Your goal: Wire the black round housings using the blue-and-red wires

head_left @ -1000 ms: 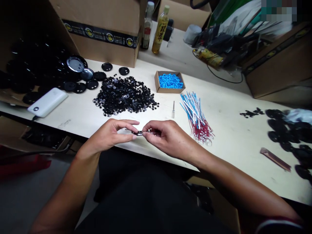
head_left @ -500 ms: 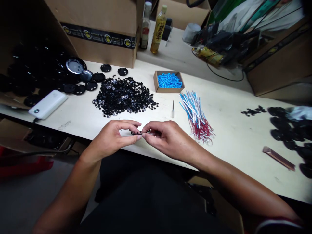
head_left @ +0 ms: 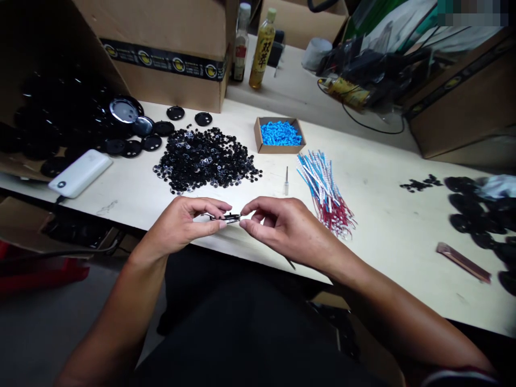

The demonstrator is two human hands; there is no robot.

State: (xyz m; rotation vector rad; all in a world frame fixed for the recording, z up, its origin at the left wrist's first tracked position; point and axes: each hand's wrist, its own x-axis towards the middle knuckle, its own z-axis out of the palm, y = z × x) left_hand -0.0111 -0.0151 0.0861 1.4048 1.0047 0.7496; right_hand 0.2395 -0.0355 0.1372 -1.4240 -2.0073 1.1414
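Observation:
Near the front edge of the table, my left hand [head_left: 183,223] pinches a thin black round part [head_left: 229,218], seen nearly edge-on. At its right edge stand the thumb and forefinger of my right hand [head_left: 274,220], parted from each other. The other right fingers are curled and mostly hidden. A thin dark rod [head_left: 291,264] shows below this hand; its other end is hidden. A heap of small black round pieces [head_left: 207,158] lies ahead. Behind my right hand are a small screwdriver [head_left: 286,183] and a bundle of blue, white and red wires [head_left: 325,193].
A small cardboard box [head_left: 280,150] holds blue pieces. On the left are a white power bank [head_left: 83,173], black discs [head_left: 151,142] and a big carton [head_left: 169,37]. Two bottles [head_left: 262,51] stand behind. To the right lie more black discs [head_left: 470,212] and a brown cutter-like tool [head_left: 463,262].
My right thumb and forefinger have parted and shifted slightly right. More of the black part now shows between my hands. The dark rod has come into sight below my right hand.

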